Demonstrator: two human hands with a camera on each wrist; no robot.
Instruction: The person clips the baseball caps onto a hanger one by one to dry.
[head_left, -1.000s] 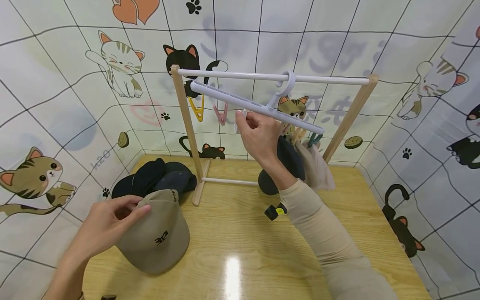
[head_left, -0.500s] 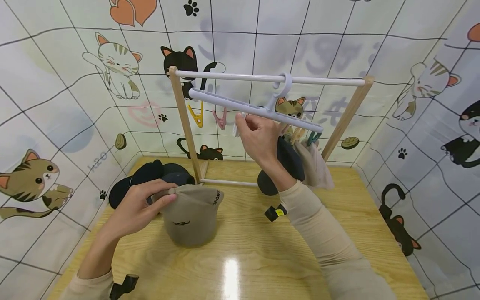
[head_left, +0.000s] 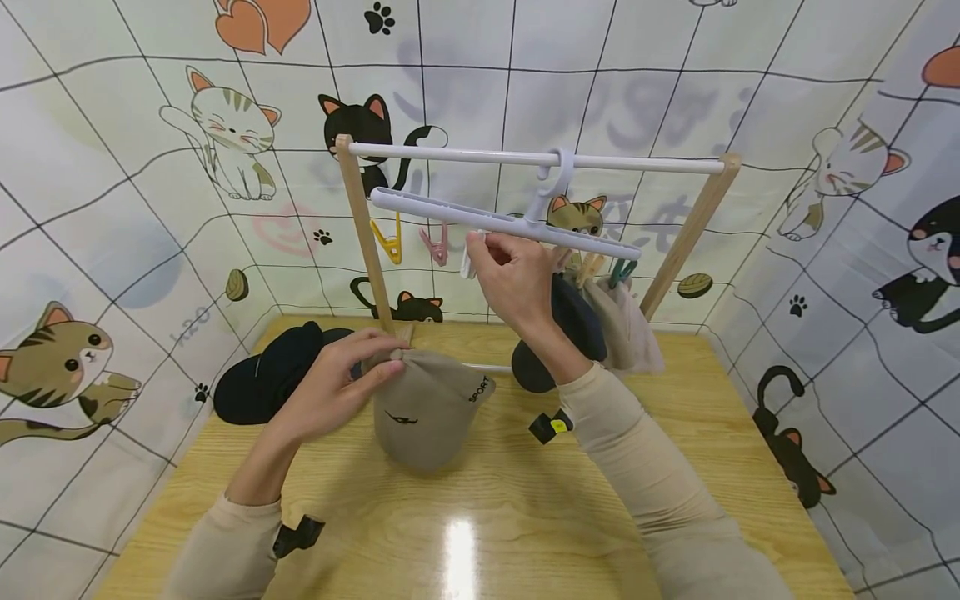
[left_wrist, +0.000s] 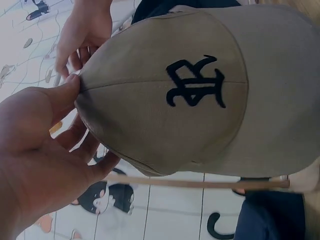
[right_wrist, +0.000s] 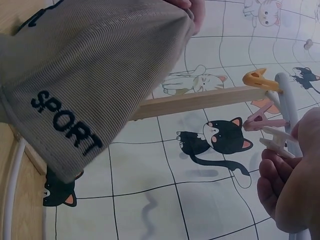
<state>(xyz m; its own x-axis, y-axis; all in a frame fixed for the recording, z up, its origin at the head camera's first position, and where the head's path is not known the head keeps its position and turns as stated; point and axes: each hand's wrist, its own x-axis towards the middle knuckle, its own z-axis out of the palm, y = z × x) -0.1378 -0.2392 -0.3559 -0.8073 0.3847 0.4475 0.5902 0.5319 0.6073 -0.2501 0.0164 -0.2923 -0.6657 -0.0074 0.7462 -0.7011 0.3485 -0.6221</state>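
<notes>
The left hand [head_left: 330,390] pinches a khaki fabric cap [head_left: 429,421] by its crown over the pale wooden table [head_left: 390,537]. Further right, beneath the lavender plastic hanger [head_left: 442,212], a white plastic clothespin [head_left: 467,267] is pinched in the right hand [head_left: 516,285].

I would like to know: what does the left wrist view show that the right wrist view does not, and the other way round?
Only the left wrist view: the whole emblem on the beige cap, and a dark cap at the lower right.

Only the right wrist view: the SPORT lettering and the pink clip.

Both: the beige cap held by the left hand, the right hand, a wooden post and the cat-print wall.
</notes>
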